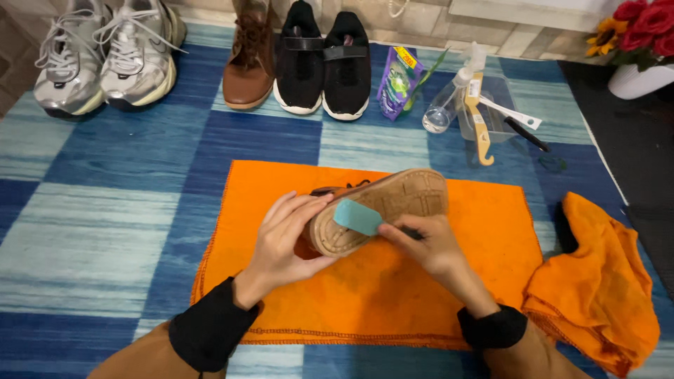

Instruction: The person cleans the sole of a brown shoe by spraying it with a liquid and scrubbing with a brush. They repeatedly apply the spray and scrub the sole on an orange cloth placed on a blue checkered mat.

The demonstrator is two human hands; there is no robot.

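- Orange cloth [393,295] lies spread on the blue checked mat [140,189], nearest the camera, under both hands
- The left hand [284,242] wraps around the toe end of a brown shoe [382,207], holding it sole-up just above the cloth
- The right hand [428,245] grips a teal-backed brush [358,216] and presses it flat against the sole near the toe
- Judging from the sole, it looks pale and fairly clean, though any dirt in the tread is too small to make out; the shoe's upper is mostly hidden
- A crumpled orange rag [597,288] sits to the right, partly cut off by the frame
- Farther back: a spray bottle [449,98], a purple pouch [399,81], a clear tray [500,125] with tools
- Along the wall stand grey trainers [105,56], the second brown shoe [249,63] and black shoes [323,63], apparently untouched
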